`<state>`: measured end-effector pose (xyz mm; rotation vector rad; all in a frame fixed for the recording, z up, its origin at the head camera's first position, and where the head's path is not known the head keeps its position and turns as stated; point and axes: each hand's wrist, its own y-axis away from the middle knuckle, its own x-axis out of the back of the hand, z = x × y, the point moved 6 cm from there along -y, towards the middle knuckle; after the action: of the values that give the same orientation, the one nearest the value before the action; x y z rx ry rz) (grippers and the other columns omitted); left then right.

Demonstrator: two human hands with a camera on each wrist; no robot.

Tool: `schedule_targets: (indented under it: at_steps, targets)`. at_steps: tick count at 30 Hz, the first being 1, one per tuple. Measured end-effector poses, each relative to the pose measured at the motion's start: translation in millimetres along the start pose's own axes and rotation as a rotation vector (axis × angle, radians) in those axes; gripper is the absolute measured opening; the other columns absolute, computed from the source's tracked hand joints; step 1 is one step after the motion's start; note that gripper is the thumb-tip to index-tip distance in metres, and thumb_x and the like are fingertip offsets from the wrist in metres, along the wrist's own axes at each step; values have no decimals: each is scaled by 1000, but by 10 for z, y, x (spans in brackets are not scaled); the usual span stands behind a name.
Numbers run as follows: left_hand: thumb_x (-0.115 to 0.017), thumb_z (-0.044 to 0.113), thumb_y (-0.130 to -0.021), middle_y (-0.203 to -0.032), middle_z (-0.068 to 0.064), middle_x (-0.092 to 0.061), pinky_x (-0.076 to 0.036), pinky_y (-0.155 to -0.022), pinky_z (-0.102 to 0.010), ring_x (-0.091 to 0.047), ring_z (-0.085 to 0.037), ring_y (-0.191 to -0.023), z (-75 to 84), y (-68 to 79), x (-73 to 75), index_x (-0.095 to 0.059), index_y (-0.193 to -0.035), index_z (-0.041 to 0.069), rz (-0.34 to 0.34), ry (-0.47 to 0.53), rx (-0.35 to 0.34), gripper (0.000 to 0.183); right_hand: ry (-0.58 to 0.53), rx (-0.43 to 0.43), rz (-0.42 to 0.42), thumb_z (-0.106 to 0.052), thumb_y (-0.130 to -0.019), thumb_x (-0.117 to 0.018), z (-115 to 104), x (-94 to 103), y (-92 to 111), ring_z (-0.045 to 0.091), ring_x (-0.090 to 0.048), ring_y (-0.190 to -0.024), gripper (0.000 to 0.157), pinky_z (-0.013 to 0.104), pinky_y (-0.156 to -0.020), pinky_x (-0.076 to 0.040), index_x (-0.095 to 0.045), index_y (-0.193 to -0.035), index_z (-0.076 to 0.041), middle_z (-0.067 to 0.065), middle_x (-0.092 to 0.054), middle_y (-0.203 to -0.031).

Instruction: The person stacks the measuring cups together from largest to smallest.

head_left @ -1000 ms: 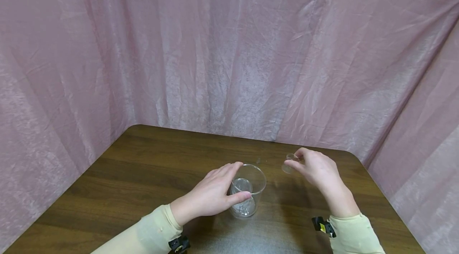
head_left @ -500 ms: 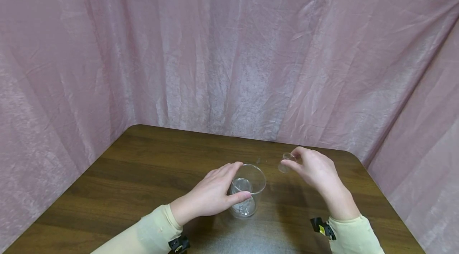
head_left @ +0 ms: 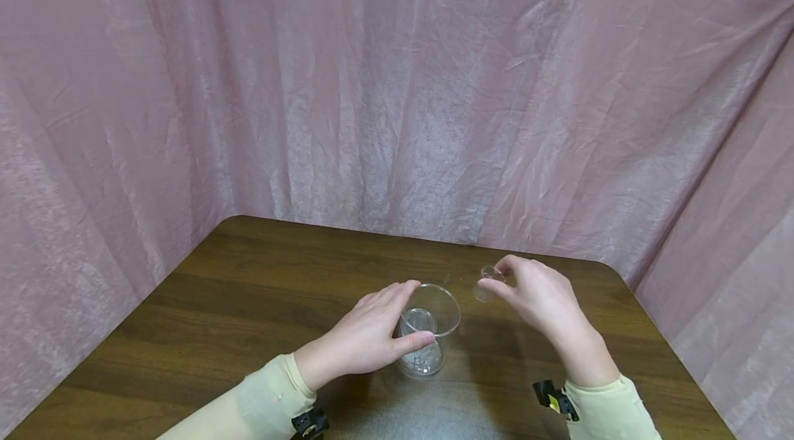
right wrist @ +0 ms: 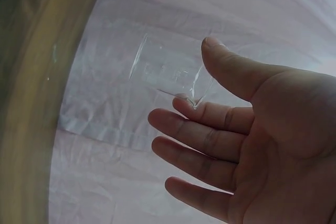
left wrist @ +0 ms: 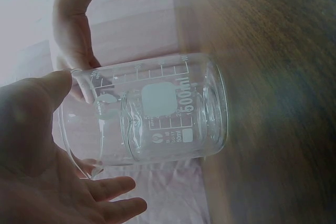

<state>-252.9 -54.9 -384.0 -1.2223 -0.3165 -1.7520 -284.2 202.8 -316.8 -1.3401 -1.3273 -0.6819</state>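
A large clear glass beaker marked 500ml [left wrist: 158,98] stands upright on the table in the head view. Its rim is held by my left hand [head_left: 366,338], thumb on the near side and fingers on the far side. A smaller glass beaker [head_left: 418,321] sits inside the large one. To the right, my right hand [head_left: 538,296] pinches a tiny clear glass beaker [right wrist: 167,67] near its rim, between thumb and index finger. That beaker is raised off the table, apart from the large one; in the right wrist view the other fingers extend loosely below it.
The brown wooden table [head_left: 260,274] has rounded far corners. Pink curtains [head_left: 397,95] hang behind it and along both sides. A small faint mark or clear bit [head_left: 447,278] lies on the tabletop behind the large beaker.
My right hand has moved a little left with the tiny beaker, closer to the large beaker. The left hand and the large beaker have stayed where they were.
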Motion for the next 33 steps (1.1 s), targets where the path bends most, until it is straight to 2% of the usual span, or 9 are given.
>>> schedule_targets:
  at_steps: [10,33]
  targets:
    - [-66,66,-104,-153,-2,-61,-43,-119,-60,-57,-26,-143,-5,0,-5,-47,-161,16,1,-5,-1,78,-2,24,26,-50,-97,-83,-101,16,29,34,-75,-102,40,60,-86,-59,-80,-113,-13,8,-80,-108]
    - [-67,65,-104,-153,-2,-60,-42,-120,-61,-57,-27,-143,-7,1,-8,-47,-162,16,-5,-5,5,78,-24,70,77,-48,-97,-85,-289,109,95,28,-75,-96,36,58,-80,-59,-79,-112,-16,2,-79,-105]
